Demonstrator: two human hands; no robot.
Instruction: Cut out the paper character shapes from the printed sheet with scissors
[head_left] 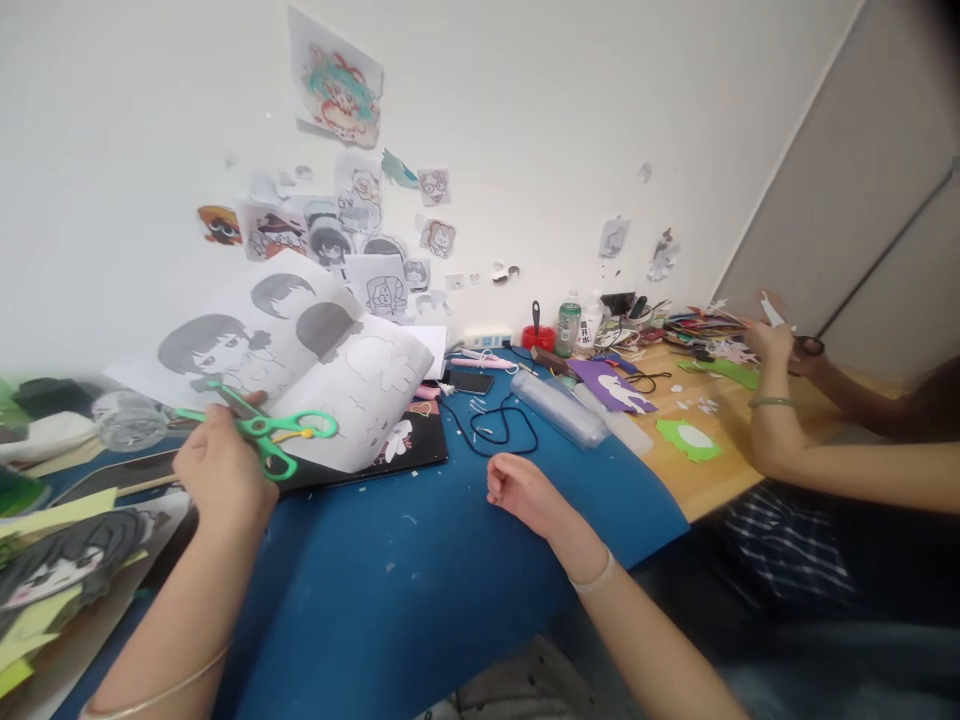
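My left hand (225,462) is closed around the blade end of green-handled scissors (270,428), whose finger loops point to the right. A large white sheet (375,385) printed with grey cartoon hair and faces rises behind the scissors, its right side curling over. The same hand seems to pinch its lower edge, though the fingertips are partly hidden. My right hand (526,492) hovers over or rests on the blue mat (420,590), its fingers curled in, with nothing visible in them. Under the sheet lies a black flat board (420,450) with pictures on it.
A clear plastic roll (561,410), a black cable (499,440) and a phone (470,382) lie toward the wall. Purple paper (600,380) and green paper (667,436) are to the right. Beyond, a co-worker's hand (771,340) holds white paper. Cut-outs (67,570) pile at left.
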